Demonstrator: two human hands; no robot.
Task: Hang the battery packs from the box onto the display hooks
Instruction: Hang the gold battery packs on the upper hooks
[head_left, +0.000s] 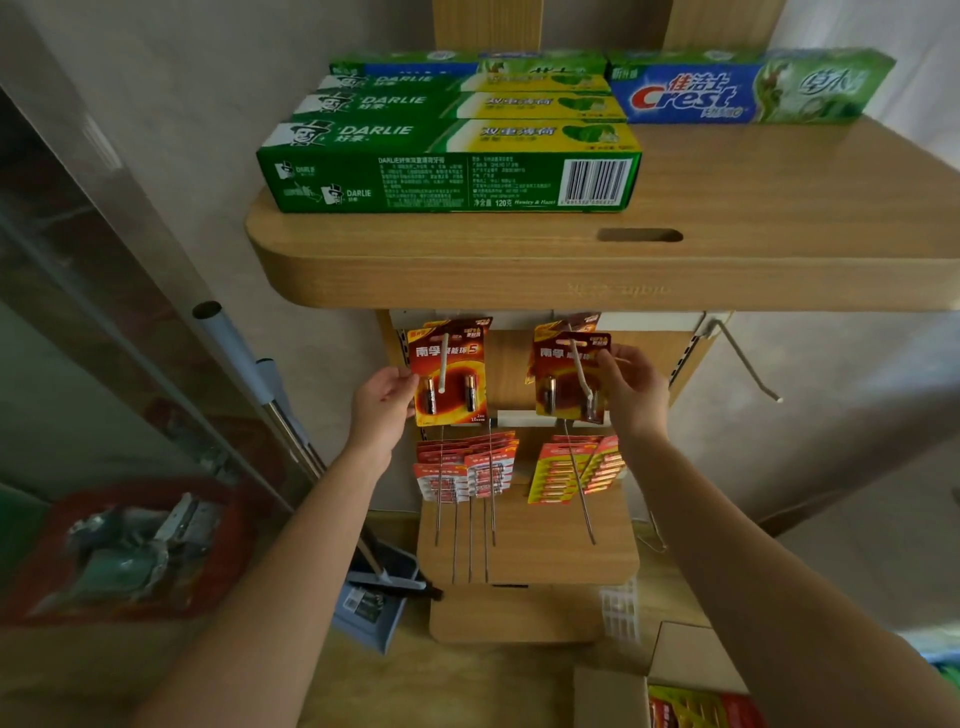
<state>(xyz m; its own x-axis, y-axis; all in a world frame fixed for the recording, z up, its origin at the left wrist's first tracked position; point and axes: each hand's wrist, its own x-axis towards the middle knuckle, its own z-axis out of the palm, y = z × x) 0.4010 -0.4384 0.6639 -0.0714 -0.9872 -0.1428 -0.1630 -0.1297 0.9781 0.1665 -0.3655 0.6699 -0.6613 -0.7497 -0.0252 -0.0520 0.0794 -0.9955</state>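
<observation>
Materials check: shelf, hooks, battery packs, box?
Shelf: wood or wood-look laminate, matt, grain visible.
Hooks: thin metal wire, shiny grey; upper ones look white-coated.
Battery packs: glossy printed card, probably with a clear plastic blister over the cells.
Box: plain brown cardboard, matt.

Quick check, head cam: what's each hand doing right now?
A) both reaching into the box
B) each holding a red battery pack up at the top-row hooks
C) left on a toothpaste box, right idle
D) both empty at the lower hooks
B: the left hand grips the edge of the left battery pack, and the right hand holds the right battery pack; a hook prong runs through each.
</observation>
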